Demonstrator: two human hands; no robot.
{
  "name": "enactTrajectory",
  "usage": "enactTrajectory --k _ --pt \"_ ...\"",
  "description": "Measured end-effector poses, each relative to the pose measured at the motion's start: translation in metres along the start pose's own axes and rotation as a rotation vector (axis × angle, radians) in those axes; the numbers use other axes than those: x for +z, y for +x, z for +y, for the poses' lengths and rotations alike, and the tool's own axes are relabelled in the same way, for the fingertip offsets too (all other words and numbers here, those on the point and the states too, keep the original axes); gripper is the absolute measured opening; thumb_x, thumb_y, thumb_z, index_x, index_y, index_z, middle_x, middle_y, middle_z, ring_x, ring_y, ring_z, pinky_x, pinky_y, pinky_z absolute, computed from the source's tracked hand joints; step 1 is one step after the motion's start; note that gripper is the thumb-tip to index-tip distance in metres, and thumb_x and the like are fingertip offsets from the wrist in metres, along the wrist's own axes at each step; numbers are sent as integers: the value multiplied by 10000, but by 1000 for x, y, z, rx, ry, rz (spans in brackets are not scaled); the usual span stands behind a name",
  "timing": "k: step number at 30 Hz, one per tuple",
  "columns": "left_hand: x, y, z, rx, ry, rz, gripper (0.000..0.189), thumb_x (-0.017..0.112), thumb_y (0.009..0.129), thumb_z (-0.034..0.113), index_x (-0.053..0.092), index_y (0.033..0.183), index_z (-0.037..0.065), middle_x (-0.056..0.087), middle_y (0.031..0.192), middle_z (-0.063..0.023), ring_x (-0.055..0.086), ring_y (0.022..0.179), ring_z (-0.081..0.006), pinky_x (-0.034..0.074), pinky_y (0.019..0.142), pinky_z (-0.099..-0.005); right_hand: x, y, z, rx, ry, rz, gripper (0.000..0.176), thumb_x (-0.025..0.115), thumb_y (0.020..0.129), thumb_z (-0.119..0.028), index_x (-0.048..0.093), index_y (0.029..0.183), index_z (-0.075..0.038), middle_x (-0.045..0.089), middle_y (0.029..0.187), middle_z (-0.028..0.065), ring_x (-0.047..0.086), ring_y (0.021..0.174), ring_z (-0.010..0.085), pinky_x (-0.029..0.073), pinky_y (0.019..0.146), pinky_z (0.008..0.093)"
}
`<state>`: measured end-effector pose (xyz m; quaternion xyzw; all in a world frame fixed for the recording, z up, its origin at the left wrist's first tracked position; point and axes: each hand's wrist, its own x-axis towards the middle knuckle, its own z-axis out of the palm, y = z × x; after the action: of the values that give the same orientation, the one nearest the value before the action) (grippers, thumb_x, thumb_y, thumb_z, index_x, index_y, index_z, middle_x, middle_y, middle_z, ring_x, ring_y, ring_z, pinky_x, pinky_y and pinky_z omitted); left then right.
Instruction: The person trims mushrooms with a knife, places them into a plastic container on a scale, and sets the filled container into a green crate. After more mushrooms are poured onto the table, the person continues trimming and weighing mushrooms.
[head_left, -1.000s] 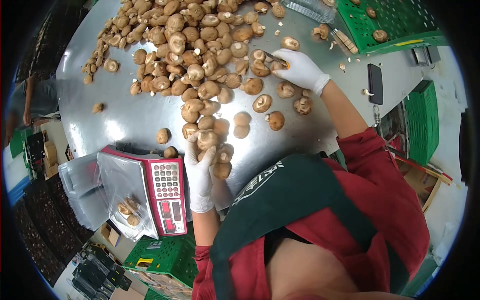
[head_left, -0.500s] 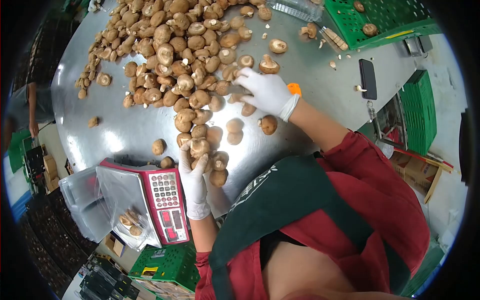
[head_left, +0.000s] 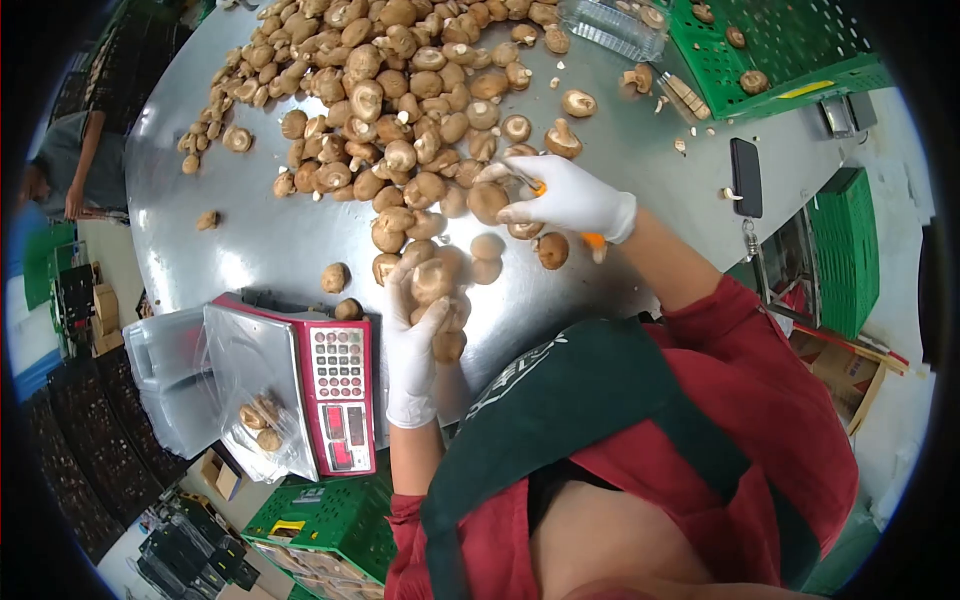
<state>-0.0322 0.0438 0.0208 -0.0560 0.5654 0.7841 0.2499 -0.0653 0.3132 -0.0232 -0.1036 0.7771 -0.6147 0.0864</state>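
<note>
Head view, looking down on a steel table. I read the scene from near to far.

The left hand, in a white glove, is cupped and partly closed around a small clutch of mushrooms at the near edge of the table. Its fingers curl up around them. Whether the lowest cap, by the palm, is gripped or only resting there, I cannot tell.

The right hand, also gloved, sits just beyond and to the right. Its fingers are pinched on a single mushroom at the near fringe of the heap. An orange-handled tool lies in the same grip, with orange showing at the fingers and again under the wrist. I cannot make out its blade.

The mushroom heap covers the far middle of the table, and loose caps trail toward both hands.

To the near left stands a red weighing scale. On its pan lies a clear bag with a few mushrooms inside.

At the far right are a green crate and a clear tray. A dark phone lies on the right of the table.

A second person stands at the far left.
</note>
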Motion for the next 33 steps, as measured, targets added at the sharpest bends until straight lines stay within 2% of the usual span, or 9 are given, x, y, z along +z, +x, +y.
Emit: enactTrajectory --k 3,6,10,15,23,26,29,31,33 --pt "10 6 1 22 64 -15 603 591 838 -84 431 1397 78 529 1254 -87 588 917 -115 507 795 -251 -6 -11 -47 361 783 -243 446 610 964 -365 544 1272 -50 527 676 1 385 433 36 336 413 183" --pt "21 9 11 -1 23 -60 626 594 827 -103 425 1402 76 523 1271 -87 597 928 -118 507 803 -244 7 -18 -41 495 1135 -255 384 560 981 -418 570 1145 -71 510 634 -7 395 419 47 343 382 195" --pt "20 19 11 262 510 -120 653 693 822 5 417 1412 59 493 1352 -106 489 1252 -210 398 1074 -342 23 -17 -31 586 1250 -204 387 518 992 -464 572 1036 -83 523 640 5 412 402 53 349 357 204" --pt "30 20 8 398 634 -82 550 787 725 74 584 1235 52 502 1303 -143 461 1271 -288 366 1080 -380 34 -15 -50 641 974 -231 396 519 994 -465 586 989 -74 540 650 20 430 403 58 360 362 216" --pt "19 14 -4 362 723 -34 501 810 720 90 592 1167 38 535 1268 -123 520 1196 -260 408 1030 -363 44 -16 -39 467 419 -98 394 553 989 -430 607 1011 -41 488 587 -2 406 402 64 322 371 234" --pt "23 12 -6 435 834 15 505 816 689 71 603 1147 46 545 1237 -131 531 1175 -275 431 1002 -368 41 -17 -54 378 128 -135 362 573 984 -380 630 1062 -30 589 685 42 529 500 99 429 470 260" --pt "29 6 -4 479 927 6 514 815 664 52 613 1136 56 553 1206 -142 541 1151 -291 449 979 -372 50 -25 -24 53 -67 -39 326 589 971 -315 636 1101 -19 678 870 67 634 699 125 510 667 287" --pt "26 -4 5 466 941 -19 531 809 651 38 616 1145 63 554 1206 -151 549 1125 -296 462 956 -374 37 -39 -28 180 -32 -76 322 600 956 -283 624 1113 -3 691 964 95 657 832 153 508 781 303" --pt "7 -25 18 341 788 166 475 750 713 0 600 1162 39 547 1252 -144 545 1131 -267 464 955 -376 18 -57 -33 253 87 -73 346 626 931 -276 617 1133 4 698 1013 132 677 918 178 516 839 309"
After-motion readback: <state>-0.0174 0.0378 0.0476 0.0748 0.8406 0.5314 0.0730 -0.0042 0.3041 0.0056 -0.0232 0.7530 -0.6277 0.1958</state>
